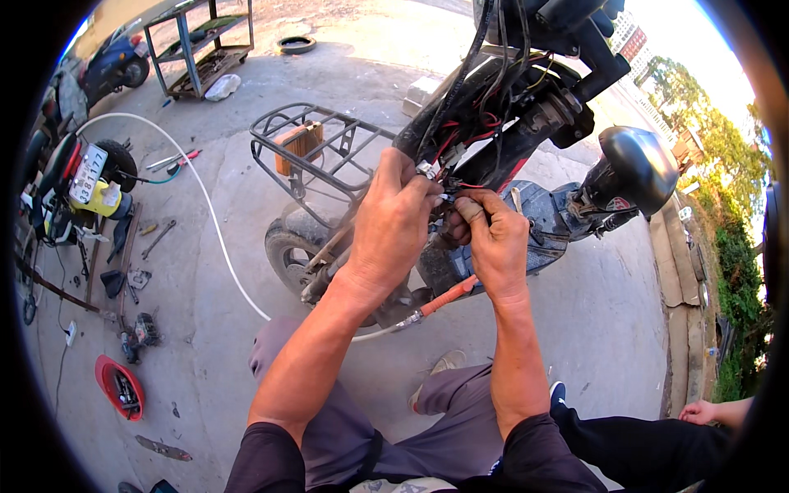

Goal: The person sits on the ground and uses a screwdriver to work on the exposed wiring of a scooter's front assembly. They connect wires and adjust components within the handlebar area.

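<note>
My left hand point(386, 226) and my right hand point(500, 238) meet at the opened front of a scooter point(501, 164), each in a pinch. Between their fingertips runs a thin dark wire point(446, 198), partly hidden by the fingers. Just above the left fingers sits a pale plug connector point(426, 170). Loose red wires point(485, 127) and black cables point(500, 49) hang out of the scooter's front around the hands. Behind my left hand is a black metal rack point(329, 135) over the wheel point(289, 255).
An air hose point(215, 218) with an orange-handled tool point(448, 296) crosses the ground below my hands. At left lie a wrench point(159, 239) and a red bowl point(105, 382) of small parts. Another person's hand point(699, 412) shows at lower right. A metal cart point(193, 53) stands behind.
</note>
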The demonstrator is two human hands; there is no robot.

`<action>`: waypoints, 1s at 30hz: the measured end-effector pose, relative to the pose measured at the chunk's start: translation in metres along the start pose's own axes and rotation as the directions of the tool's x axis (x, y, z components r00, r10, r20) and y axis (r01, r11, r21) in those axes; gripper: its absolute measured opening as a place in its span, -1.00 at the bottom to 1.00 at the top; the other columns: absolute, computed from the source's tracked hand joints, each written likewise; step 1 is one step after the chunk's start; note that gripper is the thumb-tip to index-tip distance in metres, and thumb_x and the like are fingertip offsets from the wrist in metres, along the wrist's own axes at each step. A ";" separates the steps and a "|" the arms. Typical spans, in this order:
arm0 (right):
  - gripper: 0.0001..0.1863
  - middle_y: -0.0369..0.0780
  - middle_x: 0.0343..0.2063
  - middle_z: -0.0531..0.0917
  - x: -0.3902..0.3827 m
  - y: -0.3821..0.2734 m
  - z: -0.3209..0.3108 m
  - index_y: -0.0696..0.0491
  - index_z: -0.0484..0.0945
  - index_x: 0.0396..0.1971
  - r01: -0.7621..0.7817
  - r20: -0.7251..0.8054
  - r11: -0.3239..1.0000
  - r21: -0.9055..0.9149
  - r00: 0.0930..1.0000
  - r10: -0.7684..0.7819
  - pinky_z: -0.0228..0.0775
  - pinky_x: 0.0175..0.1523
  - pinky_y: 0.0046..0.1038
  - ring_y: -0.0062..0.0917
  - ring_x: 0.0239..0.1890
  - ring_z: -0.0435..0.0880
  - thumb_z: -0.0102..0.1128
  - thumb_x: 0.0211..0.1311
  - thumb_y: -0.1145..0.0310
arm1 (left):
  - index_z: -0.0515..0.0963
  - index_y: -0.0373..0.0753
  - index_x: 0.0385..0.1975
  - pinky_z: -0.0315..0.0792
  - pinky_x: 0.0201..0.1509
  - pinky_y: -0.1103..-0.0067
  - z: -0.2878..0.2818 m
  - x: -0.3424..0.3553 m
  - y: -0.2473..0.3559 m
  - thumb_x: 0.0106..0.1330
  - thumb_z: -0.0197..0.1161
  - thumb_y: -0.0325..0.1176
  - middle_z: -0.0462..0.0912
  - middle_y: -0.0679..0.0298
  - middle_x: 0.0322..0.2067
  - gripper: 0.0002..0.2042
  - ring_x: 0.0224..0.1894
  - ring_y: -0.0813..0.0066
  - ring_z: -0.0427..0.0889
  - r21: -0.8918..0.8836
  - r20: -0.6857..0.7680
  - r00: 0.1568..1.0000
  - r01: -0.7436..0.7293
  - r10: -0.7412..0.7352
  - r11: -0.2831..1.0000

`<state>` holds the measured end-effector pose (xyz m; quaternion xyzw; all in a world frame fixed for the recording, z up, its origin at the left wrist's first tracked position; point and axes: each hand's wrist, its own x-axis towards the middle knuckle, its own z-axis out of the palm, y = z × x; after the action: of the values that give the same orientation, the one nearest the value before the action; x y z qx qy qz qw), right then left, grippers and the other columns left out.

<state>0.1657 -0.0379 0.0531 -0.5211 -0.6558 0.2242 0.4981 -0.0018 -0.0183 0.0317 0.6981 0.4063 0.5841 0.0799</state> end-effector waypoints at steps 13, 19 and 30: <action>-0.83 -0.27 -0.51 0.76 0.002 -0.004 -0.002 0.23 0.76 -0.12 -0.110 0.032 0.990 0.089 0.994 0.108 0.52 -0.39 -0.58 -0.72 -0.51 0.67 0.26 0.57 0.46 | 0.73 -0.38 -0.24 0.58 -0.16 0.24 -0.004 0.001 0.000 0.21 0.45 -0.62 0.41 0.07 -0.15 -0.86 -0.20 0.12 0.61 0.003 0.024 1.000 0.001 -0.001 1.000; -0.83 -0.26 -0.53 0.75 0.002 -0.005 -0.002 0.23 0.76 -0.13 -0.077 0.030 0.996 0.039 0.997 0.076 0.53 -0.39 -0.54 -0.69 -0.52 0.69 0.26 0.56 0.46 | 0.70 -0.39 -0.26 0.59 -0.16 0.22 -0.003 0.001 0.000 0.18 0.46 -0.63 0.41 0.07 -0.13 -0.85 -0.18 0.09 0.62 0.025 0.018 1.000 -0.007 0.007 1.000; -0.90 -0.13 -0.54 0.75 0.001 -0.007 -0.001 0.20 0.75 -0.16 0.213 0.035 0.948 -0.236 0.977 -0.211 0.53 -0.39 -0.40 -0.46 -0.55 0.75 0.30 0.46 0.52 | 0.71 -0.39 -0.27 0.63 -0.11 0.23 -0.006 0.002 -0.001 0.17 0.47 -0.63 0.43 0.06 -0.13 -0.85 -0.15 0.09 0.65 0.074 0.056 0.995 -0.085 0.081 0.994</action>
<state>0.1638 -0.0396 0.0594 -0.5027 -0.7324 0.0914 0.4500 -0.0078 -0.0181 0.0342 0.7322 0.3968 0.5522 0.0394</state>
